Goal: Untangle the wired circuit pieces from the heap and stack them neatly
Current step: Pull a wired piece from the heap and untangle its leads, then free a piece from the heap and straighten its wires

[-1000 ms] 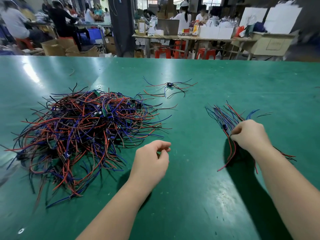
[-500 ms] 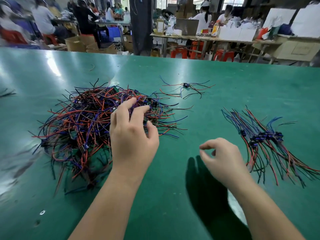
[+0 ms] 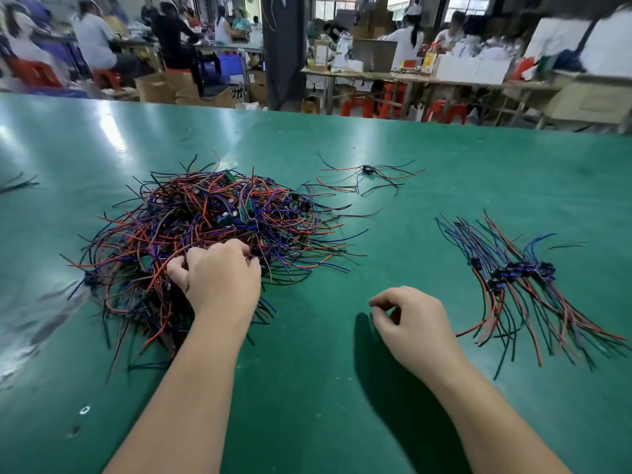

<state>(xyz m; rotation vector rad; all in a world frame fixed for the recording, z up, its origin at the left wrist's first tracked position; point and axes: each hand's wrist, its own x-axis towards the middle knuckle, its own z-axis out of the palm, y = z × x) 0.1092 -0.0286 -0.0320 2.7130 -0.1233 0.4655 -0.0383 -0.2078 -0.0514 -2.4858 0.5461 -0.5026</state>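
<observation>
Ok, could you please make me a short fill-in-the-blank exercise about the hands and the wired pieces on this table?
1. The left hand curls its fingers into the tangled heap, while the right hand holds ___.
2. The sorted stack lies on the person's ___ side.
3. A single piece lies alone beyond the heap, on the ___ table.
Missing words: nothing; right; green.
</observation>
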